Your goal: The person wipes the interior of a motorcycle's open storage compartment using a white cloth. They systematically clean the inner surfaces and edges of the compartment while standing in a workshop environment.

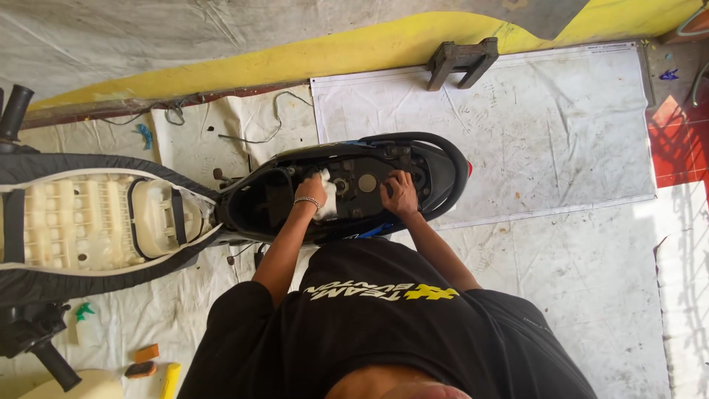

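Left hand (pixel 313 193) clamped on white rag (pixel 327 201), wiping inside open scooter rear compartment (pixel 347 177); right hand (pixel 399 194) spread flat, bracing on compartment. Seat (pixel 88 222) flipped up left. Wiping underway, grime remains.

This is an informal motorcycle repair spot on a floor, as shown by the opened scooter (pixel 347 188) with raised seat (pixel 96 222), the stained sheets (pixel 517 125) spread under it, and small tools (pixel 148 362) lying around.
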